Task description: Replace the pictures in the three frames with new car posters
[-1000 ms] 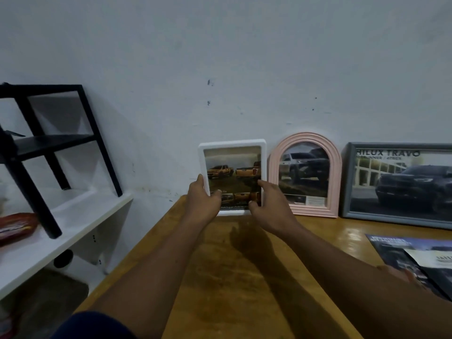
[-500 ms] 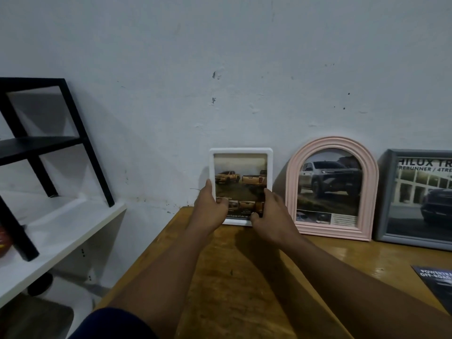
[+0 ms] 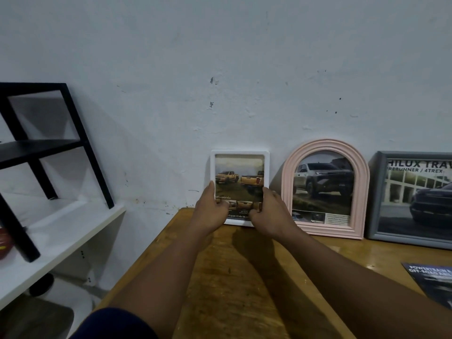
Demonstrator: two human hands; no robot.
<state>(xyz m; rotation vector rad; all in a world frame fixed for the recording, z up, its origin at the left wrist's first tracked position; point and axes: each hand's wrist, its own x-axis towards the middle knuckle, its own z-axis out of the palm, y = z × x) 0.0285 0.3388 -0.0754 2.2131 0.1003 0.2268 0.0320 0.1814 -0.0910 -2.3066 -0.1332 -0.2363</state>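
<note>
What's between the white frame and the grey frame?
The pink arched frame, standing upright with a car poster in it; the head view shows it.

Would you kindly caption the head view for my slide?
Left hand and right hand hold the white frame by the wall, beside the pink frame and grey frame on the table.

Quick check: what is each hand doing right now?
Left hand: grips the white frame at its left edge.
Right hand: grips the same frame at its right edge.
</note>
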